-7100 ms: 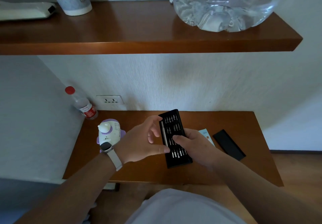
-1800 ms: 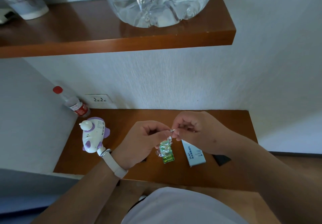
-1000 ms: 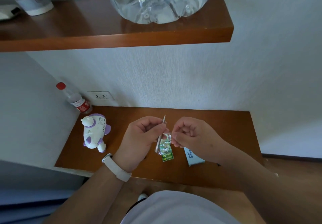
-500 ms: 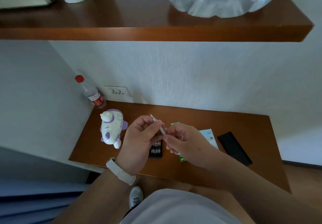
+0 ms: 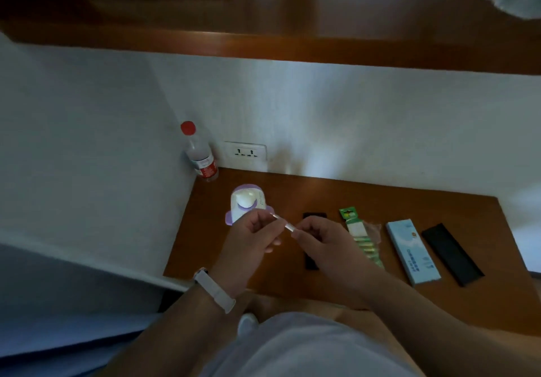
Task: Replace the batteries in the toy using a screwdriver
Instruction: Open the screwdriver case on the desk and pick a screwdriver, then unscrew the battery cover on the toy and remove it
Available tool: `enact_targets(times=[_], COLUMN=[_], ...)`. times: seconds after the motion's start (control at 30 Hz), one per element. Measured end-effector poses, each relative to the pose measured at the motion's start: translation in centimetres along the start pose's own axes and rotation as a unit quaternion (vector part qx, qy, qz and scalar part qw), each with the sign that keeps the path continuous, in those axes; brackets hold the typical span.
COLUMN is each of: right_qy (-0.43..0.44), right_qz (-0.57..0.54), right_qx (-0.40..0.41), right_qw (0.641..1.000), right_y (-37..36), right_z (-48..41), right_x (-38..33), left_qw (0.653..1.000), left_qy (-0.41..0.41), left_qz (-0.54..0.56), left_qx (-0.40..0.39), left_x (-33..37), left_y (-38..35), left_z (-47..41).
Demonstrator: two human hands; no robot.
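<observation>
The left hand (image 5: pixel 248 240) and right hand (image 5: pixel 323 246) pinch the screwdriver (image 5: pixel 283 223) between curled fingertips above the table (image 5: pixel 395 203), the toy (image 5: pixel 248 199) just behind the left hand, the batteries (image 5: pixel 361 237) beside the right.

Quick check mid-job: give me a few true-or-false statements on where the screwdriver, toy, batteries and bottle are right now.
1. The left hand and the right hand both hold the screwdriver. True.
2. The toy is gripped in the right hand. False: it sits on the table, behind the left hand, and neither hand holds it.
3. The battery pack lies on the table, to the right of the right hand. True.
4. The bottle has a blue cap. False: its cap is red, and it stands in the back left corner by the wall.
5. The blue box lies between the battery pack and the black lid. True.
</observation>
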State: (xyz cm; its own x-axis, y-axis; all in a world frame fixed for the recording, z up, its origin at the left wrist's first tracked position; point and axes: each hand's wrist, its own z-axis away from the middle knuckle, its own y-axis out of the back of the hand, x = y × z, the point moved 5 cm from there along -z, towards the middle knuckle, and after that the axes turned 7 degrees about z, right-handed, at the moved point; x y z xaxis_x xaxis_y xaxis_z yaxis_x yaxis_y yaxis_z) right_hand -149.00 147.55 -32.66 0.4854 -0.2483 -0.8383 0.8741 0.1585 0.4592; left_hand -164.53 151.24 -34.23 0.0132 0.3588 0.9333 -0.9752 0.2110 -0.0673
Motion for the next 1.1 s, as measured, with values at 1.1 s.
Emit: enact_targets(times=[1.1], right_qy=[-0.212], right_qz=[-0.294], right_qx=[0.098], right_qw=[0.927], right_y=[-7.1], right_z=[-11.8], right_x=[4.2], left_qw=[0.965], left_qy=[0.249], left_qz=[0.074], left_qx=[-0.033], left_x=[-8.7], left_y=[9.6], left_z=[-11.5])
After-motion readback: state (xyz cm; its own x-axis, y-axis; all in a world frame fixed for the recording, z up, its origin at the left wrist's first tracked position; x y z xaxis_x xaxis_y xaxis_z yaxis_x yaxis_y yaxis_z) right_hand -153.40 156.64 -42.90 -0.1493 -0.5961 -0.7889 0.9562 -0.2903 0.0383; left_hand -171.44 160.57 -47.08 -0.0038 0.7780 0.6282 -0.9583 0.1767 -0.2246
